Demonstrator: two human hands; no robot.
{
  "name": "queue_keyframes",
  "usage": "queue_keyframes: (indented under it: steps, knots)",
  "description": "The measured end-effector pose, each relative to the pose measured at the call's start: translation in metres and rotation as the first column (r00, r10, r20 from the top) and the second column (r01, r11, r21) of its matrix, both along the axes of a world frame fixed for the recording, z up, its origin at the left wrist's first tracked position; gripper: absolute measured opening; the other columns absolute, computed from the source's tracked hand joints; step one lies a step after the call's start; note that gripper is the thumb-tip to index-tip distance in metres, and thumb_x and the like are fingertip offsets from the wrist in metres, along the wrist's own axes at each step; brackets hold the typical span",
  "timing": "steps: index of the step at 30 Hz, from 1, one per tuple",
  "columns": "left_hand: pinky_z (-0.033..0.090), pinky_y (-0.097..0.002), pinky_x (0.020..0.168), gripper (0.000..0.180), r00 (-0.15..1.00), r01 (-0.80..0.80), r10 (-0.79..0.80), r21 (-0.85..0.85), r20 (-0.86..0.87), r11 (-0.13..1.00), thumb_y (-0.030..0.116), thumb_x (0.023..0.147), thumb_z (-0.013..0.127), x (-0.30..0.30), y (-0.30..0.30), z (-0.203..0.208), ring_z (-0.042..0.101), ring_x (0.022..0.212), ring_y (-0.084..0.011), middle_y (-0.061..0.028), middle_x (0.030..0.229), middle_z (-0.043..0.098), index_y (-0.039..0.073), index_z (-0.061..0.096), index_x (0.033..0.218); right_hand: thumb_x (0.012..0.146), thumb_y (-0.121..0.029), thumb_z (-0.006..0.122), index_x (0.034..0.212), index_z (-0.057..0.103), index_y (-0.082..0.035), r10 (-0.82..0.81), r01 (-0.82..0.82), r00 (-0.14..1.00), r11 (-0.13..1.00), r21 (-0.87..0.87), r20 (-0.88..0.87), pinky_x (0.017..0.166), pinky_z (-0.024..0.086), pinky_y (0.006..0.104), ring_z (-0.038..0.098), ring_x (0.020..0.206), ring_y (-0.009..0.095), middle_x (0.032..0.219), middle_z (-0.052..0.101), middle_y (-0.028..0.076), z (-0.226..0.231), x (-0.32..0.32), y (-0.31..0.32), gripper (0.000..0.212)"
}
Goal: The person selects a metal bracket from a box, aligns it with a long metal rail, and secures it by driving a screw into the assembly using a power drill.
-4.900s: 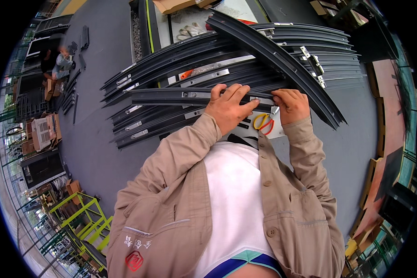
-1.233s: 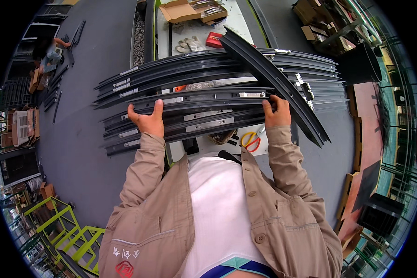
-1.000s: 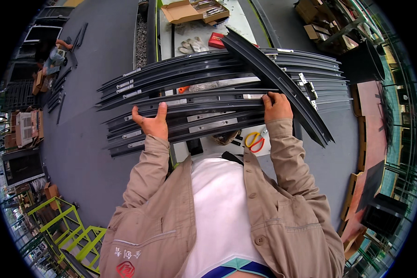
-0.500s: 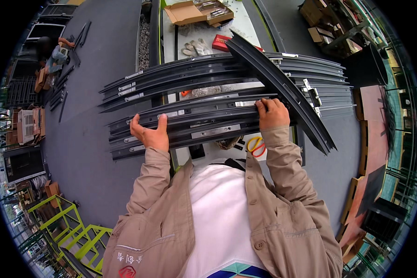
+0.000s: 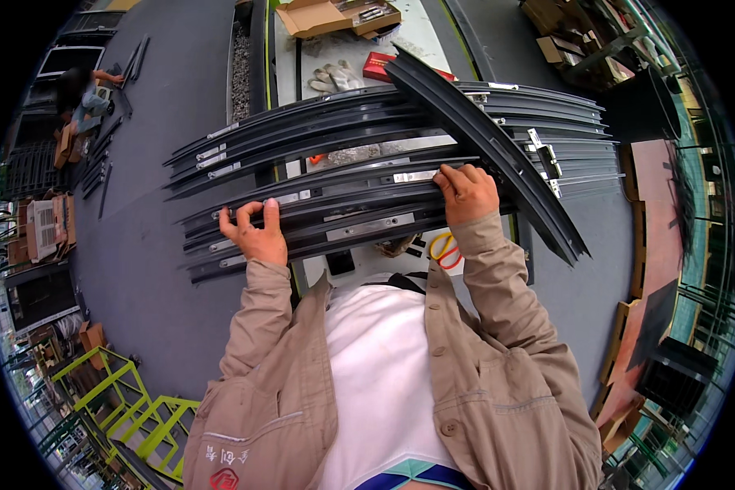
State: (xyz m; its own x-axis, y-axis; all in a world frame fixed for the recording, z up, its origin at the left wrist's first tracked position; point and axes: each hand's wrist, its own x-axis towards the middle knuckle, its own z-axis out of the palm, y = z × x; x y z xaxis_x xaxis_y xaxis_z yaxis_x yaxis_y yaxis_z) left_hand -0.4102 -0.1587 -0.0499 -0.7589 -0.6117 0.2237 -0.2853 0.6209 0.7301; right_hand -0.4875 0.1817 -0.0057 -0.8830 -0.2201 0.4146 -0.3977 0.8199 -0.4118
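Observation:
Several long dark metal profiles with silver plates fixed along them lie side by side in front of me. My left hand (image 5: 255,233) has its fingers and thumb bent round one near dark metal profile (image 5: 347,196), toward its left end. Farther right, my right hand (image 5: 469,194) grips the same profile from above, next to a silver plate (image 5: 416,175). Its fingertips are partly hidden. Just beyond that hand, another dark profile (image 5: 498,155) lies slantwise across the far row of profiles (image 5: 302,131). A silver fitting (image 5: 541,153) stands up near it.
Behind the profiles, a white tabletop (image 5: 420,33) bears an open cardboard box (image 5: 314,18), pale gloves (image 5: 335,77) and a red box (image 5: 377,65). Scissors with yellow and red handles (image 5: 445,251) lie near me. Another person (image 5: 86,94) crouches at far left. A black bin (image 5: 649,110) stands right.
The whole view has shifted slightly, so things appear farther left. My left fingers have curled more on the profile. The right hand keeps its place on it.

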Motion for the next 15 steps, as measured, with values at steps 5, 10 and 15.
queue_keyframes:
  steps: [5,10,15]
  knots:
    - [0.028,-0.0481,0.115,0.034,1.0,-0.018,0.018,-0.024,0.011,1.0,0.038,0.092,0.075,0.007,-0.005,-0.004,0.029,0.144,-0.0433,-0.0298,0.149,0.03,0.007,0.066,0.104,0.09,-0.011,0.072,0.116,0.074,-0.008,-0.124,0.142,0.985,0.977,-0.157,0.119,0.08,0.053,0.0364,0.065,0.088,0.029,0.095,0.069,0.012,0.03,-0.012,0.051,0.027]
    - [0.029,-0.0478,0.115,0.036,0.999,-0.035,0.035,-0.031,0.0,0.999,0.037,0.091,0.076,0.002,-0.005,-0.007,0.03,0.143,-0.0419,-0.029,0.148,0.033,0.007,0.066,0.108,0.087,-0.023,0.077,0.129,0.067,-0.012,-0.529,0.451,0.796,0.843,0.293,0.296,0.094,0.053,0.0403,0.067,0.107,0.032,0.112,0.071,0.014,0.026,-0.073,0.184,0.045]
    - [0.031,-0.0461,0.114,0.041,0.998,-0.065,0.065,-0.065,-0.002,0.996,0.039,0.091,0.075,0.003,-0.008,-0.009,0.032,0.143,-0.039,-0.0258,0.149,0.034,0.007,0.065,0.114,0.084,-0.033,0.08,0.129,0.065,-0.008,-0.54,0.231,0.553,0.831,0.507,0.634,0.096,0.051,0.0436,0.067,0.109,0.037,0.115,0.071,0.02,0.02,-0.099,0.208,0.053]
